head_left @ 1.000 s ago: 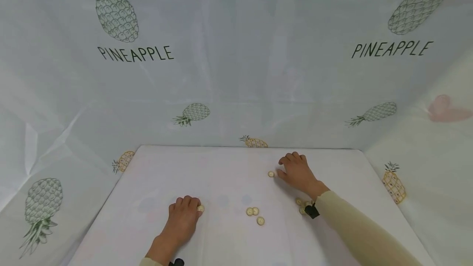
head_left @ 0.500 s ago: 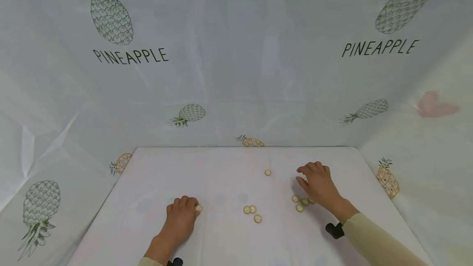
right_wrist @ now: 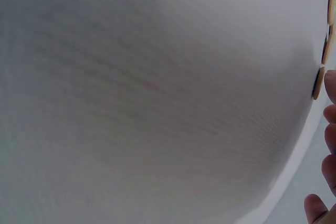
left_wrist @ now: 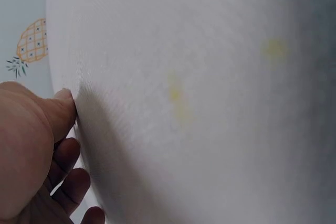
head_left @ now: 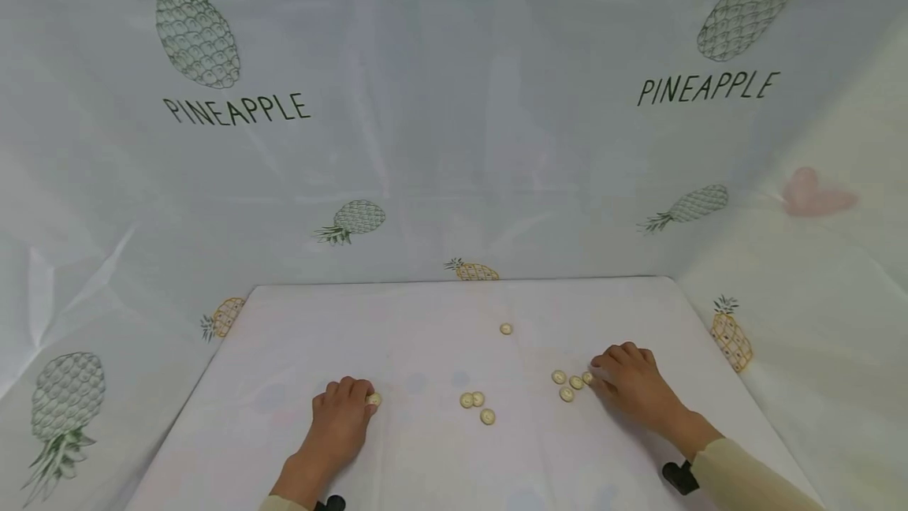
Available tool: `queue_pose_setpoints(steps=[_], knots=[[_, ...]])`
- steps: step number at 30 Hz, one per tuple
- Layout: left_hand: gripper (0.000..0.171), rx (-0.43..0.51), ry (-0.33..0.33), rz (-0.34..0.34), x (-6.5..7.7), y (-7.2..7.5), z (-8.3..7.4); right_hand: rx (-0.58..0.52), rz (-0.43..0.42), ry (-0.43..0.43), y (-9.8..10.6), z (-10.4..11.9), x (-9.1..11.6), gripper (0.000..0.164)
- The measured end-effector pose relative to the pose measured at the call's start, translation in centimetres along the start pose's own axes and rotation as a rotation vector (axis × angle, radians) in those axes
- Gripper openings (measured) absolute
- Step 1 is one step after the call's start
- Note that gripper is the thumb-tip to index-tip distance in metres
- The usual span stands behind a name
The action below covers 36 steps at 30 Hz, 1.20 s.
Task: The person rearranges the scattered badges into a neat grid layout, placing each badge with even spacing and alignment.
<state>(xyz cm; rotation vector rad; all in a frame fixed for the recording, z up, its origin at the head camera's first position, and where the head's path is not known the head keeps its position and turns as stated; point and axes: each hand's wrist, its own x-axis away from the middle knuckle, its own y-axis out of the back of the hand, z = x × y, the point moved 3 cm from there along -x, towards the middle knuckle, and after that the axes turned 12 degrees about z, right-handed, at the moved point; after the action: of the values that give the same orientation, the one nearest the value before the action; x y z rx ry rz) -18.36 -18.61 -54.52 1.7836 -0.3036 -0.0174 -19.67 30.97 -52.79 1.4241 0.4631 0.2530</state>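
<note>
My left hand point(head_left: 340, 420) rests at the left of the white table, thumb and index finger pinching a small round wooden disc point(head_left: 373, 399). In the left wrist view the thumb and fingers point(left_wrist: 73, 184) meet the table edge-on, and the disc is hidden. On the right, my right hand point(head_left: 638, 385) is low over the table, its thumb and index fingertips right at the outermost disc point(head_left: 588, 378) of a small cluster. The right wrist view has that disc point(right_wrist: 318, 82) flat on the surface beside a fingertip. More discs point(head_left: 566, 394) lie just left of it.
Three discs point(head_left: 487, 416) lie mid-table, two of them side by side. A single disc point(head_left: 506, 329) sits farther back. White cloth walls with printed pineapples point(head_left: 359, 217) rise behind and beside the table point(head_left: 426, 479).
My right hand has come from near the far single disc, rightward and back toward me, to the right-hand cluster. The left hand keeps its place at its disc. The head view has shifted slightly.
</note>
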Motion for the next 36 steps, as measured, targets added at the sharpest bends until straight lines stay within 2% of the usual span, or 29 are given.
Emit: queue_pose_setpoints(steps=[3,14,20,29,36], knots=[[0.019,0.014,0.005,0.002,0.10,0.03,0.08,0.015,0.004,0.026,-0.42,0.17,-0.07,0.022],[0.019,0.007,-0.005,0.001,0.07,-0.09,0.11,0.009,0.072,-0.014,-0.81,0.33,-0.28,0.014],[0.019,0.004,-0.008,-0.005,0.04,-0.09,0.04,-0.039,0.038,0.038,-0.49,0.36,0.03,0.033],[0.019,-0.003,-0.002,-0.008,-0.10,-0.28,0.17,0.044,0.042,-0.041,-0.72,0.16,0.07,0.019],[0.018,0.002,-0.006,-0.011,-0.07,-0.21,0.23,0.019,0.049,-0.014,-0.71,0.30,0.10,0.015]])
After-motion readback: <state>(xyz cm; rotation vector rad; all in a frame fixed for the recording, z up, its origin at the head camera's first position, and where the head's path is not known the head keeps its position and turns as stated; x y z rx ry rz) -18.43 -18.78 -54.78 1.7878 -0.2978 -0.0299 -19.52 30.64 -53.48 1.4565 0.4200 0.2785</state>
